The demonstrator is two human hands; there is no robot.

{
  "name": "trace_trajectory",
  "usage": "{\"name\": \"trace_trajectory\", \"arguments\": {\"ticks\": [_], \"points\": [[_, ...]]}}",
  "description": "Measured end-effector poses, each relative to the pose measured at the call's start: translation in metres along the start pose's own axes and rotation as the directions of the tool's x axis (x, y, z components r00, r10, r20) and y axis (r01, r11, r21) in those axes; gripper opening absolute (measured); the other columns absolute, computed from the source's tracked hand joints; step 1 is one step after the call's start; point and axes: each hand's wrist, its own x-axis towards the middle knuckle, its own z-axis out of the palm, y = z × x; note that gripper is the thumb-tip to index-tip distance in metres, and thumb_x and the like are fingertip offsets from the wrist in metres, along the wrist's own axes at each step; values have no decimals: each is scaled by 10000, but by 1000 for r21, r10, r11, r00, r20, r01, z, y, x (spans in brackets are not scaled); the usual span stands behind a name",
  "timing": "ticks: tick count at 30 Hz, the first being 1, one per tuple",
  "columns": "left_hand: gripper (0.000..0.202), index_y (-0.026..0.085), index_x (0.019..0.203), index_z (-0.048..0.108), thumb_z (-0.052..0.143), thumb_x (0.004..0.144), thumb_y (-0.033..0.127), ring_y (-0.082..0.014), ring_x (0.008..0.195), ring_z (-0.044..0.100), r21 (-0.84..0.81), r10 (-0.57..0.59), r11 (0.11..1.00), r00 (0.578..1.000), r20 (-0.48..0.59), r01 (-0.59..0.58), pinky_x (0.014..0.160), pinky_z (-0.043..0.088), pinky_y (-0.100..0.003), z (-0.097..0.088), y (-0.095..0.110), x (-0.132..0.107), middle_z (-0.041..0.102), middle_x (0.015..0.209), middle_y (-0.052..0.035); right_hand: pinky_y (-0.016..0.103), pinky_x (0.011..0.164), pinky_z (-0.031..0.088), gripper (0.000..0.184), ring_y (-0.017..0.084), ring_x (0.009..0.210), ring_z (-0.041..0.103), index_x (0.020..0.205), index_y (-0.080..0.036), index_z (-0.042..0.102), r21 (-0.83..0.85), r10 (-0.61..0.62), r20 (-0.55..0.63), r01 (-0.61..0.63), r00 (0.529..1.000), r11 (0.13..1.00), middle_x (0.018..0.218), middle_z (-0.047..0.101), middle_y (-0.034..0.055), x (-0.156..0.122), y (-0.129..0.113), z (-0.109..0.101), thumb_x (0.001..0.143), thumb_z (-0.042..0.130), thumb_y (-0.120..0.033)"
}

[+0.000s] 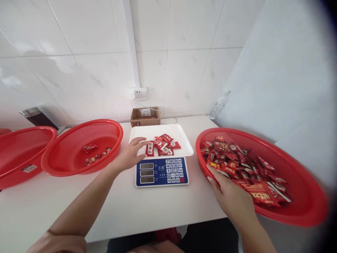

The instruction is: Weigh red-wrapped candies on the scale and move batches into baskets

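My left hand (130,154) reaches over the left edge of the scale's white tray (138,133). Its fingers are spread, with fingertips at a red-and-white snack packet (150,149); whether they touch it is hard to tell. Several more small red packets (164,144) lie heaped beside it on the tray. The scale's blue panel (162,172) has number keys and three small displays. On the right, my right hand (231,195) is at the near rim of a red plastic basket (308,196) full of red snack packets (231,158). Thumb and index finger bracket the rim; the other fingers are hidden.
Two more red baskets stand at the left: a nearer one (52,165) with a few packets and another (15,140) at the edge. Behind the scale are a cardboard box (145,121) and a wall socket (140,93). A clear plastic bottle (218,107) leans in the corner.
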Motion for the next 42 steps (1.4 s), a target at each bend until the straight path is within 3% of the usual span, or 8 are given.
{"name": "trace_trajectory", "arguments": {"ticks": [4,9,12,19,24,29,35,42], "points": [[482,287,1282,484,571,808,309,-283,1376,251,30,-26,999,999,27,26,1094,300,-497,10,-1,18,381,1443,-69,285,556,525,411,211,823,696,1274,-279,559,-12,-47,-23,46,999,999,1072,714,50,-2,1,0,928,341,-305],[545,197,1332,427,539,830,378,-315,1369,259,46,-108,993,994,-35,109,1093,287,-518,26,7,32,384,1426,-144,254,528,502,400,185,798,694,1268,-282,560,-17,-70,-42,69,997,997,1067,716,34,-3,3,2,935,341,-309],[573,188,1371,363,496,853,392,-288,1362,278,39,-125,991,989,-74,128,1098,289,-492,29,15,38,384,1422,-143,250,530,502,394,183,848,688,1266,-282,560,-6,-93,-75,93,993,996,1104,703,28,-3,4,4,931,353,-296],[528,195,1333,415,499,843,372,-261,1355,307,2,-97,995,995,-19,97,1096,299,-466,22,23,43,404,1420,-132,242,520,497,392,173,894,682,1267,-274,555,-5,-125,-83,125,989,992,1144,686,12,-5,3,1,937,342,-279],[534,224,1314,437,524,788,260,-239,1328,362,-27,-113,993,994,4,113,1098,311,-443,11,12,38,444,1400,-91,252,570,523,403,179,928,672,1277,-271,547,15,-148,-131,151,980,988,1159,678,20,-7,3,4,934,337,-261],[595,212,1302,464,587,720,219,-276,1326,359,-24,-161,987,987,8,161,1088,317,-474,11,2,38,448,1393,-111,249,592,530,415,184,911,676,1299,-304,527,25,-152,-141,157,978,987,1154,680,23,-7,5,5,912,383,-260],[530,182,1270,493,583,757,280,-264,1316,367,-47,-171,985,983,-67,168,1093,309,-450,16,11,45,478,1363,-118,239,537,502,395,177,866,683,1261,-280,558,-16,-148,-106,147,983,989,1136,689,10,-7,5,3,935,338,-311],[380,187,1175,548,477,860,389,-213,1226,474,-149,-208,973,953,-218,178,1047,363,-366,6,24,39,563,1280,-87,273,574,534,400,191,820,688,1268,-253,557,-35,-137,-103,134,985,990,1134,688,49,-8,4,3,935,347,-322]]}}
